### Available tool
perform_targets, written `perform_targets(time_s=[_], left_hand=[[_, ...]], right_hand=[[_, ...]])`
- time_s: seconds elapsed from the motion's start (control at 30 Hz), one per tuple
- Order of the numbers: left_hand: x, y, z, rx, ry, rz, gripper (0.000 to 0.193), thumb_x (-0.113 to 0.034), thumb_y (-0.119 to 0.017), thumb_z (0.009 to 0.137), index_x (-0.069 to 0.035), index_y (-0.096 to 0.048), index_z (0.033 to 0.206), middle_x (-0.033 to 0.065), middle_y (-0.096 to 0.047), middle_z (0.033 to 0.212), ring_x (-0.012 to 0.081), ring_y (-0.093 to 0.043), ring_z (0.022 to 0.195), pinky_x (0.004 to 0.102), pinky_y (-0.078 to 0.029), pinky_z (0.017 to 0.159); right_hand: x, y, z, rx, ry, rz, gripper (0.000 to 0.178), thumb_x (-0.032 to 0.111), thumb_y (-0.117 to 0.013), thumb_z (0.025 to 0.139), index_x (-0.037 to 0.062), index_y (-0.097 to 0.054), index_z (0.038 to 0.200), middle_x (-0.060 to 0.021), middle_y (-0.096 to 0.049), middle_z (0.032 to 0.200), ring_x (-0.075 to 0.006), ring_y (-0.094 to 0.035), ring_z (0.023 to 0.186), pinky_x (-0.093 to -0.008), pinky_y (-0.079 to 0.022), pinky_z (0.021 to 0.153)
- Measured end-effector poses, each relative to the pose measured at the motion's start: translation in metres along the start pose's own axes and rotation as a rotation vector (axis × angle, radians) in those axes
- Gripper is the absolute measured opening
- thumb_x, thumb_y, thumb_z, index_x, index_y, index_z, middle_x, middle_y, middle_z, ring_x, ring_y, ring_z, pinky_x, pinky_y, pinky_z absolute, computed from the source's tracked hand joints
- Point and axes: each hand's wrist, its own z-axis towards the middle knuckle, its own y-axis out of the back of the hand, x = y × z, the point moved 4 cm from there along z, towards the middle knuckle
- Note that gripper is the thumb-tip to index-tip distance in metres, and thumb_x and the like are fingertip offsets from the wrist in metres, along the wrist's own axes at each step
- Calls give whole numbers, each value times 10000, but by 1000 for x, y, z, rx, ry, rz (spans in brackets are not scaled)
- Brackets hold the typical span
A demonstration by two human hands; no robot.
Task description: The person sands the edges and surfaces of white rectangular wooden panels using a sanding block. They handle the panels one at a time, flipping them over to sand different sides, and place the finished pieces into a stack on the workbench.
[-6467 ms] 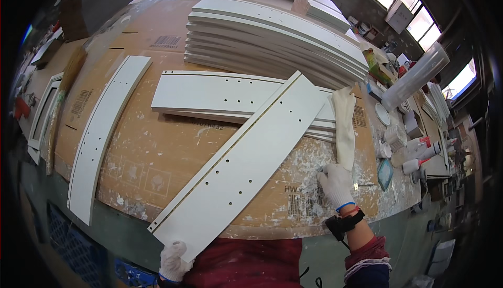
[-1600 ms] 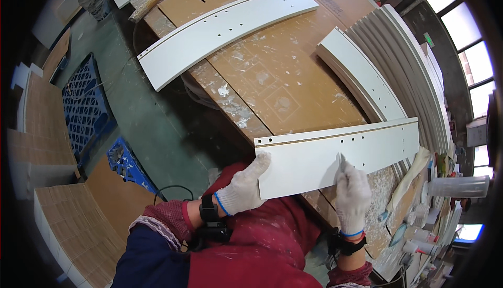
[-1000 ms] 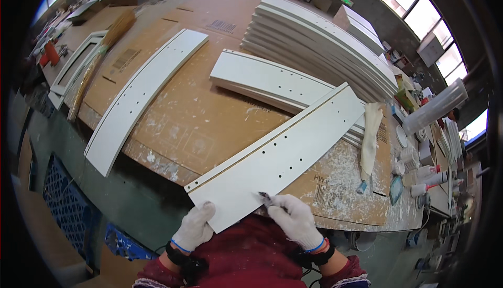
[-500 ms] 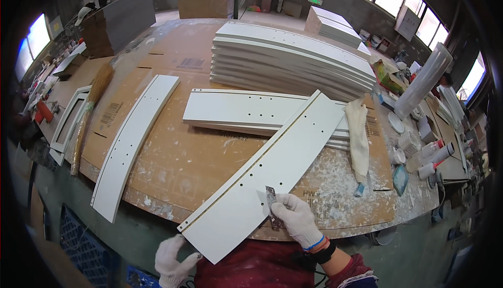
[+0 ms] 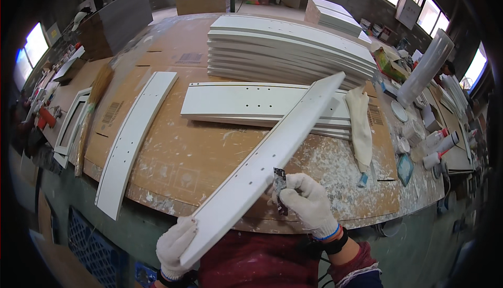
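Observation:
A long white board (image 5: 262,165) with drilled holes slants from my waist toward the back right, tilted on its side so its lengthwise edge shows. My left hand (image 5: 176,245), in a white knit glove, grips the board's near end. My right hand (image 5: 310,204), gloved alike, is closed on a dark, paint-flecked flat strip (image 5: 280,191), held upright beside the board's right edge. Whether the strip touches that edge I cannot tell. Under the board's far part lies a short stack of similar white boards (image 5: 225,99). Another white board (image 5: 133,144) lies alone on the left.
Flattened cardboard (image 5: 173,157) covers the paint-spattered table. A tall stack of white boards (image 5: 283,47) stands at the back. On the right are a cream cloth glove (image 5: 359,128), a clear roll (image 5: 425,68) and bottles (image 5: 435,158). A straw broom (image 5: 94,110) leans at the left edge.
The board has rolled from flat to tilted, its far end rising. My left hand has gone from open beside the near end to gripping it. My right hand has moved slightly right and up.

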Motion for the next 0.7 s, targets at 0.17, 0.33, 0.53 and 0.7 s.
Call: perform_targets(time_s=[0.17,0.33,0.53,0.7], left_hand=[[24,-15,-53,-437,977,-1168,484,-216,-560,903,47,-434,1288,167,-578,1149,266,-631,1012,391,-559,798],[52,-49,-80,-515,1049,-1458,468,-256,-537,958,25,-433,1318,173,-565,1213,294,-614,1065,422,-557,862],[37,-75,-74,-610,1029,-1887,557,-302,-609,927,-7,-419,1360,154,-543,1291,325,-553,1171,489,-486,985],[42,-86,-87,-475,1084,-1795,524,-226,-635,897,6,-456,1331,165,-556,1282,338,-549,1185,503,-467,1010]], right_hand=[[-2,12,13,-3,41,-470,178,172,-598,914,37,-613,1029,-65,-645,848,-87,-610,740,-252,-485,635],[-2,-6,27,200,402,-1123,183,241,-608,875,115,-635,1005,-114,-634,864,-301,-635,778,-400,-511,648],[-12,-32,47,299,622,-1321,104,211,-597,847,131,-601,912,-78,-576,755,-269,-622,738,-392,-503,597],[-45,-39,61,478,721,-1315,114,199,-563,855,132,-561,948,-85,-569,769,-280,-615,722,-405,-502,590]])
